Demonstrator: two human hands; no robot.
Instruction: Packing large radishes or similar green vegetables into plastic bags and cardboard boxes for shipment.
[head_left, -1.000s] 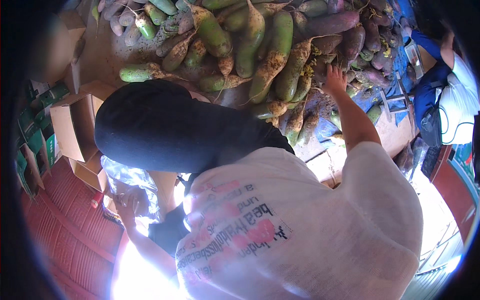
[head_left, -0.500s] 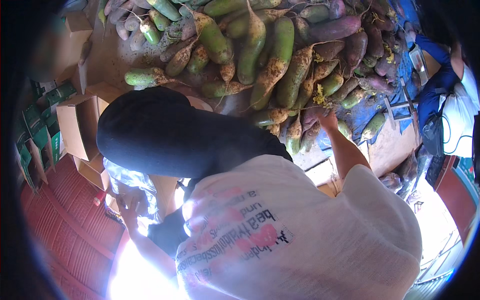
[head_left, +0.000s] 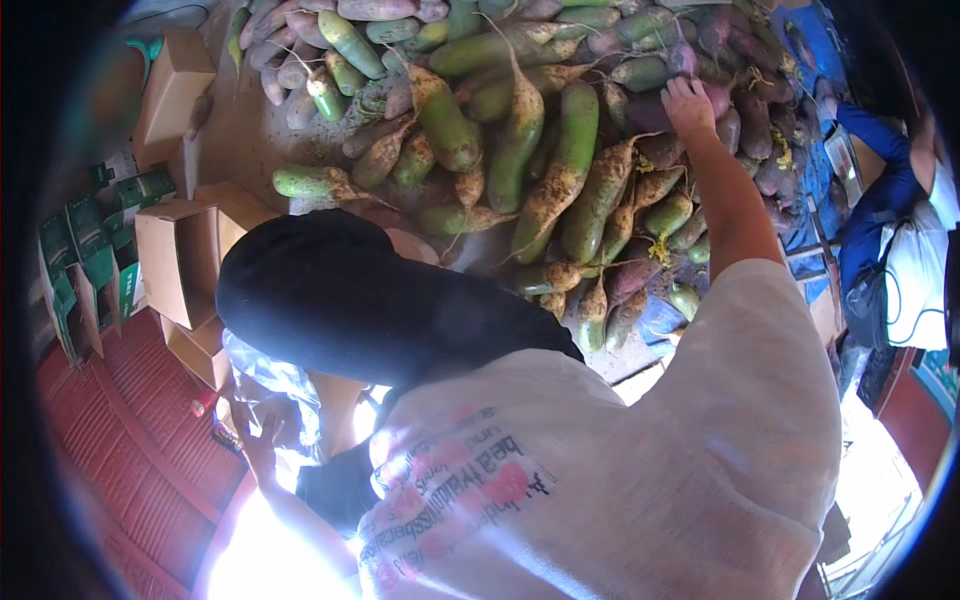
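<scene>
My right arm reaches far out over a heap of large radishes. My right hand lies on a dark purple radish, its fingers stretched out over the skin. A small purple radish sits just beyond the fingertips. Thick green radishes with soil-caked root ends lie left of this arm. At the lower left, my left hand grips the side of a clear plastic bag beside an opened cardboard box. Strong glare blurs part of that hand.
Open brown cardboard boxes stand at the left, beside dark green printed cartons. Below them is a red ribbed surface. Another person in blue trousers sits at the far right, near a metal frame. A blue sheet underlies the heap's right side.
My right hand has moved up and farther across the heap, from the near purple radishes to a farther one. My left hand stays beside the plastic bag. The whole view has shifted slightly.
</scene>
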